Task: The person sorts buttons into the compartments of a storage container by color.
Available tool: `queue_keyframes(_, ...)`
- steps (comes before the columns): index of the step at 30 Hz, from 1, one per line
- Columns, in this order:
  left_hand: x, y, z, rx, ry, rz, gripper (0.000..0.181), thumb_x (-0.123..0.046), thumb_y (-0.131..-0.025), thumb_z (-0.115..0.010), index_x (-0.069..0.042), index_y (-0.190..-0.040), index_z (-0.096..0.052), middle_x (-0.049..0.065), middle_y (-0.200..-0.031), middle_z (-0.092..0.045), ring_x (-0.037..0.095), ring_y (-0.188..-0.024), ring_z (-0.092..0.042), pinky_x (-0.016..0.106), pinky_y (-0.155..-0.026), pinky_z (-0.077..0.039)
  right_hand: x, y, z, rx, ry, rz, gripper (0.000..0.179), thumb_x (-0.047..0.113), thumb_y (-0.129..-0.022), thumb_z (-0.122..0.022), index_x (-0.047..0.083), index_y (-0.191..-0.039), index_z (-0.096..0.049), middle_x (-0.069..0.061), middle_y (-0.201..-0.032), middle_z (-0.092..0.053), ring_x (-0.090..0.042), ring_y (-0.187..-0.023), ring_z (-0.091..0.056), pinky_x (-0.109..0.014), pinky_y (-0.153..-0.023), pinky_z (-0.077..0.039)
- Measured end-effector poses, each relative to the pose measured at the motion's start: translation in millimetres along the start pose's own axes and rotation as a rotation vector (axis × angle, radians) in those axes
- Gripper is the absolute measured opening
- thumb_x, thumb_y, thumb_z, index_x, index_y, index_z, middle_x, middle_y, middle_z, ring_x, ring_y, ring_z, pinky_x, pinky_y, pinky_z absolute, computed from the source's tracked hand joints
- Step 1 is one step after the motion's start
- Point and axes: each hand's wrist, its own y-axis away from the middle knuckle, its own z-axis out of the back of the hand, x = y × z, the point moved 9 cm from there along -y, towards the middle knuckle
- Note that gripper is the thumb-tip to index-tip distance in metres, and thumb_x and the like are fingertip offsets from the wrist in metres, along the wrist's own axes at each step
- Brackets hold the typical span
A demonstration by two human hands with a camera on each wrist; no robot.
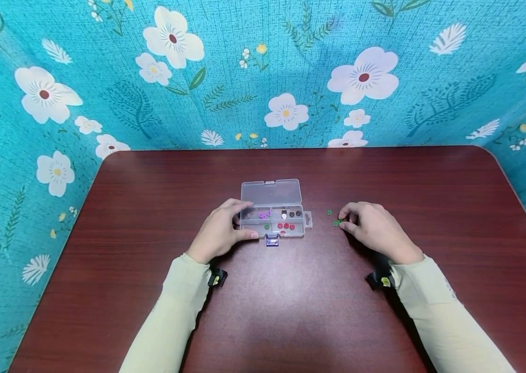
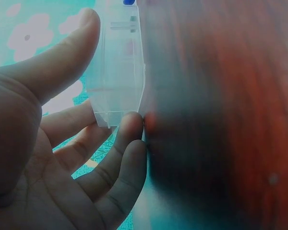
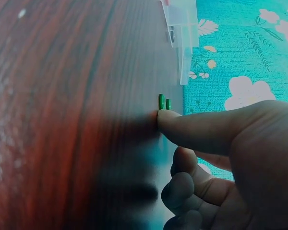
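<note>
A clear plastic compartment box (image 1: 255, 233) lies on the table with its lid (image 1: 270, 192) tipped open at the back. My left hand (image 1: 218, 230) grips its left end, thumb along the front wall and fingers behind. Purple buttons (image 1: 263, 215) lie in the back left compartment, dark ones (image 1: 292, 214) and a white one back right. One green button (image 1: 267, 226) is front left; several red buttons (image 1: 286, 226) are front right. Right of the box, my right hand (image 1: 377, 228) pinches a green button (image 1: 340, 221) between thumb and index finger. Two other green buttons (image 1: 329, 212) lie beside its fingertips.
The dark reddish wooden table (image 1: 272, 311) reaches back to a blue flowered cloth (image 1: 244, 77). A blue latch (image 1: 272, 240) sticks out from the box's front, and a clear hanging tab (image 1: 308, 219) from its right end.
</note>
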Motion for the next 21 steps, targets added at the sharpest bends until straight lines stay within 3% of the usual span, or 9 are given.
queue_keyframes(21, -0.5, 0.4, 0.6, -0.003, -0.003, -0.001, 0.068, -0.035, -0.079, -0.087, -0.016, -0.139, -0.061, 0.000, -0.129, -0.059, 0.016, -0.085, -0.054, 0.034, -0.076, -0.045, -0.8, 0.0, 1.5, -0.013, -0.017, -0.028, 0.011, 0.010, -0.089, -0.074, 0.014, -0.085, -0.064, 0.003, -0.070, -0.055, -0.014, -0.059, -0.048, -0.032, -0.056, -0.039)
